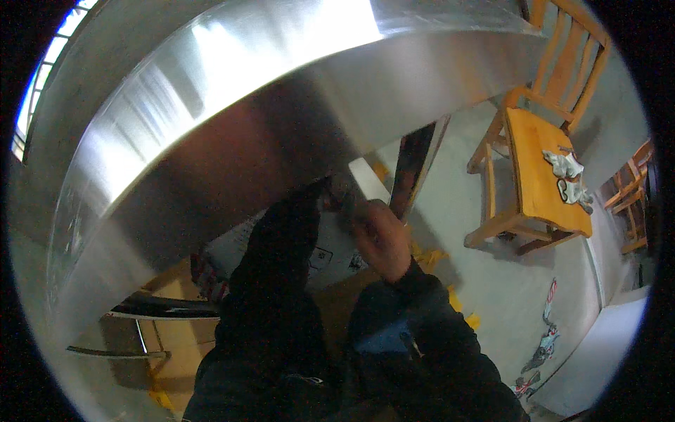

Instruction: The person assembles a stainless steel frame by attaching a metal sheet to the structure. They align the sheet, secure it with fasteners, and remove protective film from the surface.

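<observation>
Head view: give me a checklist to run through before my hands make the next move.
1. Right hand in view: ok.
2. Firm grip on the white rectangular bar: cannot tell, contact blurred.
3. Left hand's position: cannot tell, lost in dark shadow.
4. Light below the shiny silver metal panel: not ok, dim.
5. Right hand gloved: not ok, bare; the grey fabric gloves lie on the yellow-brown wooden chair.

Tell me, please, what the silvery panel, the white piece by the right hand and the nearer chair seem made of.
Silvery panel: likely metal, brushed-looking, given its streaky reflections. White piece: smooth and pale, perhaps plastic; blur leaves this open. Nearer chair: probably varnished wood, from its yellow-brown colour and slight sheen.
</observation>
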The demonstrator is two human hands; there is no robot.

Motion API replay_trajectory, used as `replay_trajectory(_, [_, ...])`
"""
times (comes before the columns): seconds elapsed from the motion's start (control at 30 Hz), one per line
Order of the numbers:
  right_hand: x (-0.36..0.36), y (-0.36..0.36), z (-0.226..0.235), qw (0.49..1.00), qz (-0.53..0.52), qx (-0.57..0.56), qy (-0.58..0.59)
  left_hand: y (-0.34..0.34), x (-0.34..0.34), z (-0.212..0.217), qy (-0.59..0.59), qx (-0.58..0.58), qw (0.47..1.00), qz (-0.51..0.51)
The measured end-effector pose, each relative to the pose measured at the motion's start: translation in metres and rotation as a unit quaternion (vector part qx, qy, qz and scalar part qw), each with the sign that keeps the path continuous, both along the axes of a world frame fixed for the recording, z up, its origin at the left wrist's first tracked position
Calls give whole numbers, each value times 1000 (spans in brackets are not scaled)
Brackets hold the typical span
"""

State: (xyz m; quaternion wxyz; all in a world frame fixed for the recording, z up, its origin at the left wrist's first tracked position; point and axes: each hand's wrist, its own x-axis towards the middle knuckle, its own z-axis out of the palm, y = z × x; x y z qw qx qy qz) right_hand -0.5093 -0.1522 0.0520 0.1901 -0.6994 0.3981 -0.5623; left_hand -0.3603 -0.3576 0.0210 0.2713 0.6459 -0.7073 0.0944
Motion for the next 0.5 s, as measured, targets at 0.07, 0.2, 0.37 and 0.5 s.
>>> replay_trajectory(0.07, [1, -12, -5, 998, -17, 11, 62, -3, -3, -13, -18, -14, 999, -25])
replay_trajectory(0.2, [1, -18, -17, 986, -79, 5, 145, -8, -2, 5, 54, 306, 940, -140])
replay_trajectory(0.37, [30, -22, -17, 970, -86, 36, 225, -52, 53, -55, -53, 280, 937, -200])
replay_trajectory(0.5, [40, -33, -23, 937, -186, 36, 294, -58, 39, -60, 254, 395, 850, -240])
